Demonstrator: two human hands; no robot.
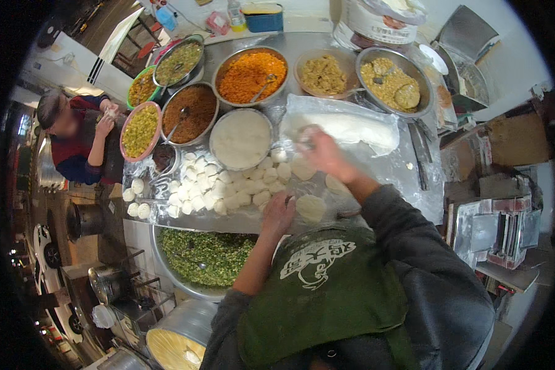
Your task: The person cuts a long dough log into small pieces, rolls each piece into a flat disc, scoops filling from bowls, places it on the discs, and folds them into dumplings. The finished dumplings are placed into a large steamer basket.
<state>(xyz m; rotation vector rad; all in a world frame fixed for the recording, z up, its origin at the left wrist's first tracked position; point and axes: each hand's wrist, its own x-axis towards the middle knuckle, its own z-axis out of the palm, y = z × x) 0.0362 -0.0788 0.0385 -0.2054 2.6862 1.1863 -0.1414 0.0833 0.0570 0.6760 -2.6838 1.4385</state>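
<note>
My right hand [323, 150] is blurred above the metal table, close to the front edge of a long dough slab [358, 129] on a plastic sheet. Something pale shows at its fingertips, but I cannot make out what. My left hand [279, 213] rests low by the table's front edge with curled fingers; its grip is hidden. To its right lies a flattened dough round [311, 208], and another round [303, 167] sits farther back. Many small dough pieces [208, 187] cluster left of my hands. A round pan of white flour [241, 138] stands behind them.
Bowls of filling line the back, including an orange shredded one [247, 76] and a brown one [189, 113]. A large basin of chopped greens [203, 259] sits below the table's front edge. Dark flat bars [420, 155] lie at right. Another person [81, 134] works at the left end.
</note>
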